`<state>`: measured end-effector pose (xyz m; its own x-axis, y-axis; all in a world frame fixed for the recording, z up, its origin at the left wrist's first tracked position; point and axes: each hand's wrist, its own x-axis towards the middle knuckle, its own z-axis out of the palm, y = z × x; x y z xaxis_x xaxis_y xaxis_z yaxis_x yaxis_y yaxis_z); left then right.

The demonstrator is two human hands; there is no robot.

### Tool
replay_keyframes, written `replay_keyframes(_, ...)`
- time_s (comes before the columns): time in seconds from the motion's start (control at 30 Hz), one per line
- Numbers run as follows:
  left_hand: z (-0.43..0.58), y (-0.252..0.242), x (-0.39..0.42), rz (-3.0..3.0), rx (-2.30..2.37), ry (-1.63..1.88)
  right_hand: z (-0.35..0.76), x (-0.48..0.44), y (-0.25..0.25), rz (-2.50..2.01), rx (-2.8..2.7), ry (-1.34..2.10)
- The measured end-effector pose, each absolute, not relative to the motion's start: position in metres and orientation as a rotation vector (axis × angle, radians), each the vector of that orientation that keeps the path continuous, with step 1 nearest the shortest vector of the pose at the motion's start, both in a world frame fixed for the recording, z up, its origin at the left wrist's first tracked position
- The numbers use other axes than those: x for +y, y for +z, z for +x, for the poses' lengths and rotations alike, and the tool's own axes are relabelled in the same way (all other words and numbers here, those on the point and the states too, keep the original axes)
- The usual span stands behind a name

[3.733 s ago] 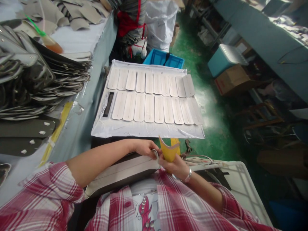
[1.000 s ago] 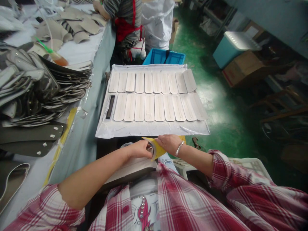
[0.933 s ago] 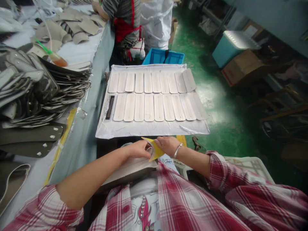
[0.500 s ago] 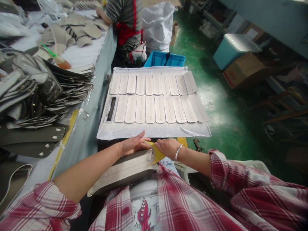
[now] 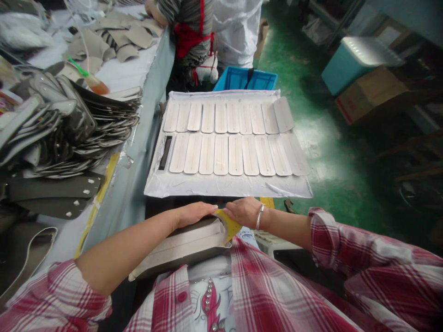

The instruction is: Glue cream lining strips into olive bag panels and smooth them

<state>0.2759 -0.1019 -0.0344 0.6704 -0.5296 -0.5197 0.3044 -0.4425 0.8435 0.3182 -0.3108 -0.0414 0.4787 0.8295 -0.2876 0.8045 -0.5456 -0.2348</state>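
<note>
A stack of long grey-white strips [image 5: 183, 242] lies on my lap. My left hand [image 5: 192, 214] rests flat on top of its far end, fingers stretched out. My right hand [image 5: 244, 210] pinches a curved yellow piece [image 5: 231, 226] that wraps round the end of the stack. A bracelet sits on my right wrist. Just beyond both hands is a white board [image 5: 224, 186] carrying two rows of several pale strips [image 5: 235, 154] laid side by side.
To the left a long workbench [image 5: 134, 152] holds heaps of dark and silver cut pieces [image 5: 58, 133] and a glue bottle [image 5: 88, 78]. Another person in a red apron [image 5: 194, 32] stands at its far end. A blue crate [image 5: 245, 79], a teal box and cartons sit on the green floor.
My left hand has opened and flattened on the stack. The right hand has slid the yellow piece down over the stack's end. The view has shifted slightly.
</note>
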Motion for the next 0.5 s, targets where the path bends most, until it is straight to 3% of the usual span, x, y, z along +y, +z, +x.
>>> replay_keyframes(0.5,0.261,-0.036,-0.102,2.014,-0.314,-1.027,0.32,-0.308,-0.04,-2.498,-1.651,0.7)
